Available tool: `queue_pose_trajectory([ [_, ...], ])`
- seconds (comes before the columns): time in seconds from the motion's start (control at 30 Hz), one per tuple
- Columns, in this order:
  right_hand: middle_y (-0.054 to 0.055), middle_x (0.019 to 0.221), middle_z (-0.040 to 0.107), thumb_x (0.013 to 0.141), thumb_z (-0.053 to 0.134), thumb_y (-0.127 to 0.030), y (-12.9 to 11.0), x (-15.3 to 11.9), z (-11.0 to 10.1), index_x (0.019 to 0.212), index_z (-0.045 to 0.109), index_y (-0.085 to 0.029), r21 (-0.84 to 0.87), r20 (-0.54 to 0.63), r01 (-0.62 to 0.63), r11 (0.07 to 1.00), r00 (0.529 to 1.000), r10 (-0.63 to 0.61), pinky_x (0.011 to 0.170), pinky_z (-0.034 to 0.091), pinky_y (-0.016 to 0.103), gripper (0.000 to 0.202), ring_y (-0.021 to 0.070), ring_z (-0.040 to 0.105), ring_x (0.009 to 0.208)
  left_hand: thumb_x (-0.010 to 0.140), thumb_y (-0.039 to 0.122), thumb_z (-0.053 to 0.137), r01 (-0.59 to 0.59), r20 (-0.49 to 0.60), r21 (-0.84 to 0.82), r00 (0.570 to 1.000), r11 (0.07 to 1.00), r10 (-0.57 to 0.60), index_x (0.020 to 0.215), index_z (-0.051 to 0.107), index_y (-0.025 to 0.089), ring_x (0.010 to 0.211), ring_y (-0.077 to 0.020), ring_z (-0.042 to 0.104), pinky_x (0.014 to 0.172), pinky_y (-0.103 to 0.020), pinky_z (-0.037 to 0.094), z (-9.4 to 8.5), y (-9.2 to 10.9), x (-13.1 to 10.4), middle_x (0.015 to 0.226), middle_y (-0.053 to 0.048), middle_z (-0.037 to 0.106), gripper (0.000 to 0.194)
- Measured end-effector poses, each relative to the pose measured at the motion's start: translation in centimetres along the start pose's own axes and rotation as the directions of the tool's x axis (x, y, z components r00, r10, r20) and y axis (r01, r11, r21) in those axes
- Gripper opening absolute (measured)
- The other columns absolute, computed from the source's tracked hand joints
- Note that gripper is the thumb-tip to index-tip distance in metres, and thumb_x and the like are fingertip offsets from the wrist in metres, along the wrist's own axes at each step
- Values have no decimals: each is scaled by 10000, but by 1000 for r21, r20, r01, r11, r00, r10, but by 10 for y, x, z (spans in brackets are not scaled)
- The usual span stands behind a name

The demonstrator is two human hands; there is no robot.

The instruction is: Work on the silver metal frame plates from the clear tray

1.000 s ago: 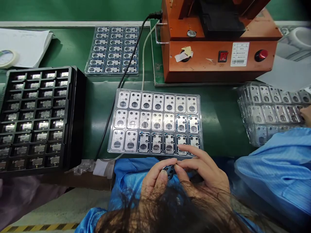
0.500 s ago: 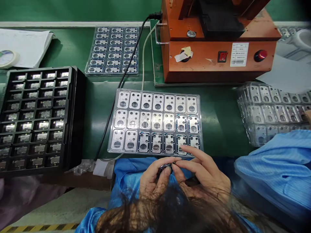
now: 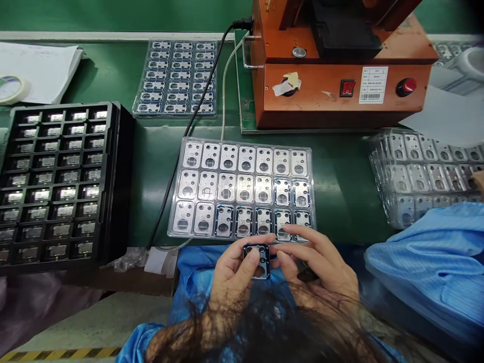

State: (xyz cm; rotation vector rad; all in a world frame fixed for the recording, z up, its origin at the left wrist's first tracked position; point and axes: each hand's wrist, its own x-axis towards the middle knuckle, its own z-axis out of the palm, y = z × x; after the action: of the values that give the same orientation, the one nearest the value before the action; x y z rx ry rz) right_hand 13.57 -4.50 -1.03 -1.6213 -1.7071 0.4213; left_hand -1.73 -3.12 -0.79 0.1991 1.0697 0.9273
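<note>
The left hand (image 3: 230, 269) and right hand (image 3: 317, 262) together pinch a small dark rectangular camera-lens frame with round openings (image 3: 257, 260), held just before the near edge of the clear plastic blister tray (image 3: 174, 222) (three rows of pockets, some holding similar frames). A black compartment tray (image 3: 113, 176) lies left on the green desk (image 3: 340, 186). The orange machine housing (image 3: 321, 101) stands farthest.
</note>
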Motion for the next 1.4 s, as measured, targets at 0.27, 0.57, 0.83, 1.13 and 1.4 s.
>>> queue_pose_trajectory([
  [0.27,53,1324,798,1009,709,-274,0,3,4,1042,781,-336,92,31,-33,995,999,30,701,677,309,100,151,775,738,721,537,1005,18,-13,-1,1000,1000,-18,946,925,302,1034,-214,821,753,-219,585,4,1,-1,1206,-67,898,335],
  [0.57,70,1188,835,1017,686,-224,6,6,6,899,781,-287,236,98,-110,966,991,89,773,693,282,164,233,832,1083,687,522,1017,39,-17,-31,999,999,-40,936,925,250,998,-206,804,751,-212,568,4,0,-2,1183,-113,896,381],
  [0.83,52,1169,865,977,736,-251,3,9,5,771,723,-279,301,174,-167,939,978,118,648,669,215,208,229,851,1077,668,534,1034,93,10,-51,996,994,-93,934,930,284,775,-96,717,670,-136,529,3,4,-1,1161,-88,900,380],
  [1.13,107,1277,865,970,758,-320,6,13,3,786,780,-280,316,234,-156,936,969,82,728,696,218,190,260,857,1129,662,459,1056,153,56,-190,988,970,-144,935,926,289,775,-115,781,632,-131,573,2,4,3,1121,-77,901,347],
  [1.4,104,1340,851,992,730,-356,10,8,2,772,794,-290,306,275,-170,937,958,84,906,698,277,239,277,817,1246,696,389,1046,135,37,-255,991,957,-129,968,916,244,809,-129,779,658,-147,553,2,1,5,1067,-96,899,334],
])
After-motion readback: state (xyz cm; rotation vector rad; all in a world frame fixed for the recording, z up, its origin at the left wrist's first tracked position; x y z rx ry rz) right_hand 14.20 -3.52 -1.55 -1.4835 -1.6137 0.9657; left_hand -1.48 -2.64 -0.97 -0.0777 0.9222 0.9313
